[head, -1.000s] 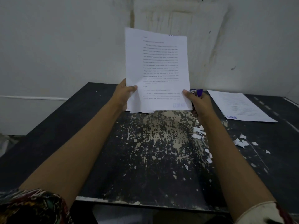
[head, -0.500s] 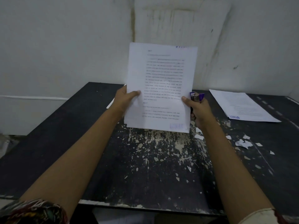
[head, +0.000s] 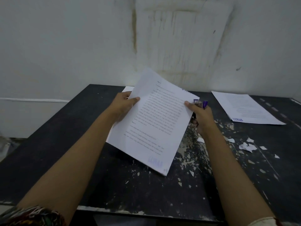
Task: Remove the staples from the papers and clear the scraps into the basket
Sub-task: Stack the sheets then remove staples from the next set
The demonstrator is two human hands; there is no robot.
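I hold a stack of printed papers [head: 153,121] over the black table, tilted with its top turned to the right. My left hand [head: 125,105] pinches the stack's left edge. My right hand [head: 200,116] holds its right edge with the thumb, and the same hand also grips a purple staple remover [head: 202,104]. Torn white paper scraps [head: 246,146] lie scattered on the table to the right of my right forearm. No basket is in view.
A second printed sheet [head: 244,108] lies flat at the back right of the worn black table [head: 65,136]. Another sheet's corner [head: 127,89] shows behind the held stack. A stained white wall [head: 179,38] stands right behind the table.
The stack has come down from upright in front of the wall to low over the table and has rotated clockwise. Both hands kept their grip.
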